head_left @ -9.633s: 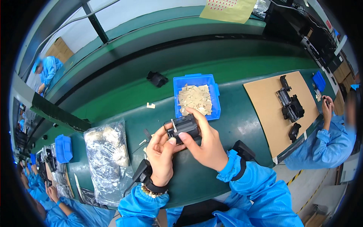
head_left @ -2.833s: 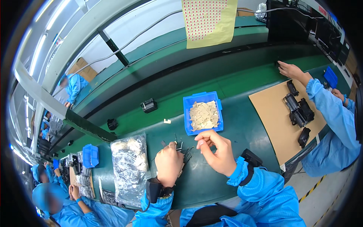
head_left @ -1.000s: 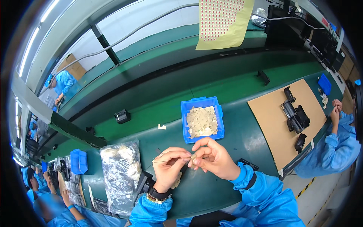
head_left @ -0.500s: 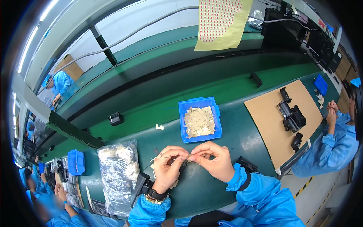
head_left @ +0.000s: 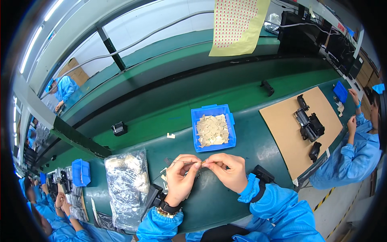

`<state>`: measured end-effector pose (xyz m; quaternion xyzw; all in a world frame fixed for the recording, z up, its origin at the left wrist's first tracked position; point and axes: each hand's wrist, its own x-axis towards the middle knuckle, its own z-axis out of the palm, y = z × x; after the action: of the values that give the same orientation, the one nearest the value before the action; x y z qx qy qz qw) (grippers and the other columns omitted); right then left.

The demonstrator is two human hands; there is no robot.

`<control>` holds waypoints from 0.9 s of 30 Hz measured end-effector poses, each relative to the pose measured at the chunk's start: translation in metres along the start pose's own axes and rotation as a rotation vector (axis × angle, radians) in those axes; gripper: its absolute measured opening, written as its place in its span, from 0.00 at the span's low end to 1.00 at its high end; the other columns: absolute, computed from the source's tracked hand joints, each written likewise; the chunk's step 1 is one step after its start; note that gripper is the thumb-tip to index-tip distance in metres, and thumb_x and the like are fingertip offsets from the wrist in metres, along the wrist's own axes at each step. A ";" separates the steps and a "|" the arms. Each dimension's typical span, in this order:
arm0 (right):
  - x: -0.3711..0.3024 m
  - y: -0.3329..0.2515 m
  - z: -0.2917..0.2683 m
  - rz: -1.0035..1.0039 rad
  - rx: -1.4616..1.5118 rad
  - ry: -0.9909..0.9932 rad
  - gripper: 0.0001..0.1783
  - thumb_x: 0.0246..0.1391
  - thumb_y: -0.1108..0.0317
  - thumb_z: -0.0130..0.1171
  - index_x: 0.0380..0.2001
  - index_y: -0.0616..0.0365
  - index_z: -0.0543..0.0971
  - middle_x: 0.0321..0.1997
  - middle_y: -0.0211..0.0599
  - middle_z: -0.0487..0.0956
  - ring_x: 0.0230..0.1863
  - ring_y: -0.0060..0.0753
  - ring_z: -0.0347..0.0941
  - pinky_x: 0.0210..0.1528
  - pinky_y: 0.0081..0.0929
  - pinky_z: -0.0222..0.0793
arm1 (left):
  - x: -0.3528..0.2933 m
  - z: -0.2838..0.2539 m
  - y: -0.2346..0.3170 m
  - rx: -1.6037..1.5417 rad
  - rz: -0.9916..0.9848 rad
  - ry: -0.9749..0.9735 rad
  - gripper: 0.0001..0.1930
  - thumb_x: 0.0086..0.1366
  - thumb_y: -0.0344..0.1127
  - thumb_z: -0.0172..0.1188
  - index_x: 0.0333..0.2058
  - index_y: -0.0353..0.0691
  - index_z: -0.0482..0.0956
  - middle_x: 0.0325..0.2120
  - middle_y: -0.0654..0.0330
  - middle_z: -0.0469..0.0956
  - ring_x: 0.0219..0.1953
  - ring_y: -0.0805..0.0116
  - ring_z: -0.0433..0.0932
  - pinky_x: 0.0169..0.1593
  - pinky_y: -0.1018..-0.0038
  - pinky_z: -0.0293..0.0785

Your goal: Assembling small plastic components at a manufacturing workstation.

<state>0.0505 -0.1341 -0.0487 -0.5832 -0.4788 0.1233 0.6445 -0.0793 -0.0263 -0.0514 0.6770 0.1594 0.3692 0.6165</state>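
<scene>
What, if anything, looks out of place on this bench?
One pale notched piece lies loose left of the central blue bin, apart from the pale pieces heaped inside; it may have strayed or been set aside.

Dark green smooth worktop (head_left: 258, 145) is shining softly. Blue rectangular plastic bin (head_left: 215, 148) is looking smooth, slightly glossy. Flat beige pieces (head_left: 212, 131) inside are looking matt, papery. Clear crinkled plastic bag (head_left: 125, 189) is glinting brightly. Flat tan cardboard sheet (head_left: 282, 137) is looking dull. Black moulded parts (head_left: 309, 128) are resembling hard, faintly glossy plastic. Thin dark strand (head_left: 176, 160) is looking wiry, finish too small to tell. Blue cloth sleeves (head_left: 278, 203) are showing creases, slight sheen.
</scene>
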 end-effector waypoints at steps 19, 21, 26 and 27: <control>0.039 0.008 -0.059 -0.125 -0.456 0.364 0.12 0.53 0.71 0.59 0.42 0.55 0.78 0.51 0.42 0.76 0.53 0.49 0.71 0.56 0.38 0.67 | 0.009 -0.009 -0.010 -0.013 -0.136 0.025 0.03 0.70 0.25 0.51 0.40 0.35 0.67 0.31 0.55 0.78 0.27 0.73 0.77 0.34 0.78 0.77; 0.039 0.007 -0.096 -0.198 -0.780 0.462 0.11 0.52 0.70 0.59 0.40 0.56 0.78 0.48 0.41 0.77 0.50 0.50 0.71 0.53 0.41 0.67 | 0.009 -0.008 -0.008 -0.030 -0.156 0.046 0.02 0.68 0.23 0.52 0.38 0.34 0.68 0.29 0.57 0.78 0.27 0.74 0.76 0.34 0.78 0.77; 0.036 0.050 -0.235 0.191 -1.541 0.423 0.10 0.44 0.72 0.59 0.33 0.60 0.81 0.40 0.45 0.80 0.45 0.47 0.73 0.52 0.46 0.65 | 0.008 -0.004 -0.001 -0.058 -0.145 -0.006 0.02 0.65 0.21 0.57 0.36 0.30 0.73 0.31 0.58 0.79 0.30 0.74 0.79 0.36 0.81 0.75; 0.032 0.065 -0.258 0.307 -1.580 0.382 0.10 0.42 0.72 0.59 0.32 0.60 0.81 0.39 0.45 0.80 0.47 0.47 0.73 0.55 0.47 0.65 | 0.007 -0.003 -0.002 -0.063 -0.142 -0.005 0.02 0.65 0.21 0.57 0.36 0.30 0.73 0.31 0.58 0.79 0.30 0.74 0.79 0.36 0.81 0.75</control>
<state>0.2893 -0.2558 -0.0538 -0.9342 -0.2217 -0.2643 0.0909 -0.0762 -0.0186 -0.0515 0.6450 0.1937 0.3279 0.6626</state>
